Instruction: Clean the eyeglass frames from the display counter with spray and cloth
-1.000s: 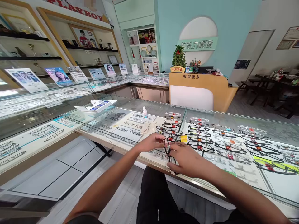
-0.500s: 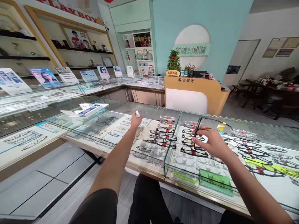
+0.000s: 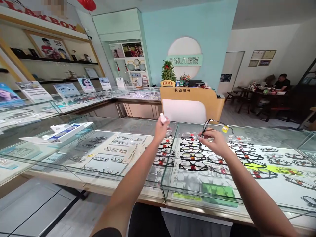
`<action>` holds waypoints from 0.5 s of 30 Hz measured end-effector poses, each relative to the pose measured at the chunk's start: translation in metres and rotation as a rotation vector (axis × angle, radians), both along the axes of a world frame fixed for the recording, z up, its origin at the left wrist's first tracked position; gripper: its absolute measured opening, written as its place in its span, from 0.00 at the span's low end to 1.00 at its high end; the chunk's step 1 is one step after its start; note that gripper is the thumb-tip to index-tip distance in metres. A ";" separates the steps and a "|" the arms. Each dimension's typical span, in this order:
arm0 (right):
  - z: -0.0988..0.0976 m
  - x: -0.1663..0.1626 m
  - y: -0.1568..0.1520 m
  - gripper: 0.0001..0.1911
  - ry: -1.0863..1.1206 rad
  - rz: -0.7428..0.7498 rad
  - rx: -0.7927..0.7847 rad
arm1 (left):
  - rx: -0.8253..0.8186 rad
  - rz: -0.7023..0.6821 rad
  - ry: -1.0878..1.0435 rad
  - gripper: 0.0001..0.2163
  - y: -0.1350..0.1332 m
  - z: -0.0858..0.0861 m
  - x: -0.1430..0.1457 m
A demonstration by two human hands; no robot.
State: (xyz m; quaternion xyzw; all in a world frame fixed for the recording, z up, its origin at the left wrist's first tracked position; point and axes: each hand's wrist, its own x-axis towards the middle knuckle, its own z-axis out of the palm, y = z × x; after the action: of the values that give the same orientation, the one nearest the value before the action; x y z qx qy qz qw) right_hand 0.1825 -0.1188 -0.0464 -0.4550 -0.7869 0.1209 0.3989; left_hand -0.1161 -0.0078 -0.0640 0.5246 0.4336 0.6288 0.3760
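My left hand (image 3: 161, 129) is closed round a small white spray bottle (image 3: 163, 118), lifted above the glass counter (image 3: 138, 126). My right hand (image 3: 214, 142) pinches a pair of black-framed glasses (image 3: 209, 126) by one lens rim, held up over the counter; a yellow tag (image 3: 225, 129) hangs from its temple arm. The two hands are about a hand's width apart. Below them, rows of black and clear frames (image 3: 190, 159) lie on the glass top and inside the showcase.
A white tray with a blue box (image 3: 61, 132) sits on the counter to the left. An orange cashier desk (image 3: 192, 100) stands behind. Display shelves and posters line the left wall. A person sits at a dark table (image 3: 266, 95) at the far right.
My left hand left the glasses, reached to the spray bottle on the counter and lifted it. My right hand raised the black glasses off the counter. The view swung to the right.
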 end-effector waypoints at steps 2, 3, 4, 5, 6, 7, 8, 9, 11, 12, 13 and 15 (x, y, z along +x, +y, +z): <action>-0.008 0.002 0.002 0.19 0.071 0.017 -0.020 | 0.015 -0.163 -0.079 0.16 -0.010 -0.003 0.043; -0.013 0.005 0.003 0.18 0.108 0.021 -0.030 | 0.012 -0.244 -0.117 0.17 -0.015 -0.006 0.059; -0.018 0.007 0.005 0.18 0.140 0.022 -0.038 | 0.004 -0.323 -0.150 0.18 -0.022 -0.009 0.072; -0.023 0.009 0.007 0.17 0.163 0.022 -0.039 | -0.010 -0.399 -0.180 0.18 -0.027 -0.013 0.080; -0.028 0.011 0.009 0.16 0.173 0.021 -0.035 | -0.027 -0.473 -0.203 0.19 -0.033 -0.017 0.085; -0.033 0.012 0.012 0.15 0.177 0.020 -0.031 | -0.050 -0.544 -0.218 0.19 -0.037 -0.021 0.087; -0.038 0.013 0.015 0.14 0.181 0.018 -0.031 | -0.075 -0.611 -0.225 0.21 -0.040 -0.025 0.086; -0.041 0.013 0.018 0.14 0.183 0.018 -0.034 | -0.103 -0.668 -0.225 0.23 -0.041 -0.027 0.083; -0.047 0.011 0.022 0.14 0.193 0.030 -0.038 | -0.157 -0.778 -0.230 0.28 -0.042 -0.030 0.076; -0.048 0.010 0.023 0.14 0.196 0.041 -0.034 | -0.180 -0.835 -0.242 0.30 -0.041 -0.031 0.073; -0.049 0.008 0.023 0.15 0.199 0.051 -0.026 | -0.200 -0.892 -0.258 0.32 -0.039 -0.030 0.071; -0.049 0.006 0.022 0.16 0.208 0.071 -0.017 | -0.230 -0.994 -0.290 0.35 -0.038 -0.029 0.068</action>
State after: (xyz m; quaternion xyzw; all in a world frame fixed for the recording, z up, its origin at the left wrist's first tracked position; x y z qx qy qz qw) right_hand 0.1880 -0.0971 -0.0951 -0.4153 -0.7557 0.1881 0.4701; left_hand -0.0478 -0.0456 -0.0933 0.5299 0.1424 0.3889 0.7400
